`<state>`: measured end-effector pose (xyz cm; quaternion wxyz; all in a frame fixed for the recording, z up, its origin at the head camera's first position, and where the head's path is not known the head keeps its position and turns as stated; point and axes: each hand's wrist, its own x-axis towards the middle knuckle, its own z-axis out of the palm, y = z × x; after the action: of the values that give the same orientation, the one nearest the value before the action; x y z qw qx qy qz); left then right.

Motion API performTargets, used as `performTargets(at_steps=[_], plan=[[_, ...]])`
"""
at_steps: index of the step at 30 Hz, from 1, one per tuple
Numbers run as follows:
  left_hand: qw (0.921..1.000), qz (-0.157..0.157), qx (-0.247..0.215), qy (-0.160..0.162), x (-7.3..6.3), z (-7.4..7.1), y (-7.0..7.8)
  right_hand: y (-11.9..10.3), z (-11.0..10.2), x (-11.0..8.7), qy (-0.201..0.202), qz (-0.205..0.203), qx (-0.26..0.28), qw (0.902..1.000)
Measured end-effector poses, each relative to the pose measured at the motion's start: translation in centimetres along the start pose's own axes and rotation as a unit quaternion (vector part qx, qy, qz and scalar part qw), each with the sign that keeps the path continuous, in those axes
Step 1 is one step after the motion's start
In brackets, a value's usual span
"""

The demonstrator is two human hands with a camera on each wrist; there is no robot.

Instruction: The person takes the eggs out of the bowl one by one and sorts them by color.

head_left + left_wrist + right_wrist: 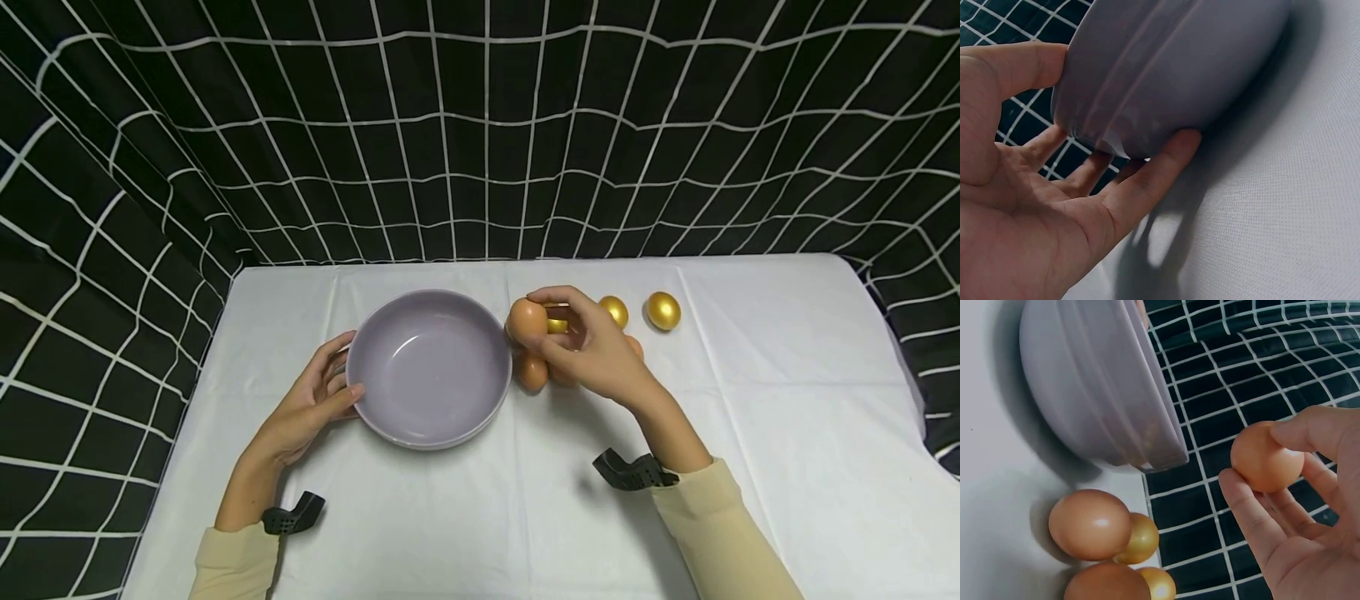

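Observation:
A brown egg (1266,456) is pinched between the thumb and fingertips of my right hand (592,346), lifted above the tablecloth beside the bowl's right rim. The round lilac bowl (431,375) stands upright with nothing inside. My left hand (315,400) holds the bowl's left side, its thumb at the rim and its fingers spread along the outer wall. Under and around my right hand lie more brown eggs (1089,525) and golden eggs (1138,539), partly hidden by that hand in the head view.
On the white tablecloth (420,517), a golden egg (663,311) lies apart at the right, with another golden egg (613,312) closer to my right hand. A black curtain with a white grid (487,133) rises behind the table's back edge and along both sides.

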<state>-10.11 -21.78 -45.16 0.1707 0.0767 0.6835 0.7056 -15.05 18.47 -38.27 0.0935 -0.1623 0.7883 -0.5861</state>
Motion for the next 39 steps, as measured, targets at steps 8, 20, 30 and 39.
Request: performTargets(at_steps=[8, 20, 30, 39], plan=[[1.0, 0.0, -0.002, 0.0, 0.0, 0.1, 0.0, 0.5, -1.1, -1.3, 0.022, 0.002, 0.016, 0.9996], [1.0, -0.001, -0.003, 0.0, 0.1, 0.0, 0.0, 2.3, -3.0, -3.4, 0.084, -0.016, 0.044, 0.9954], [1.0, 0.0, -0.008, -0.001, 0.1, 0.2, -0.2, 3.6, -4.4, -4.9, 0.128, -0.026, 0.085, 0.9878], [1.0, 0.004, -0.008, -0.002, 0.0, -0.1, -0.3, 4.3, -6.3, -5.7, 0.152, -0.02, 0.098, 0.9833]])
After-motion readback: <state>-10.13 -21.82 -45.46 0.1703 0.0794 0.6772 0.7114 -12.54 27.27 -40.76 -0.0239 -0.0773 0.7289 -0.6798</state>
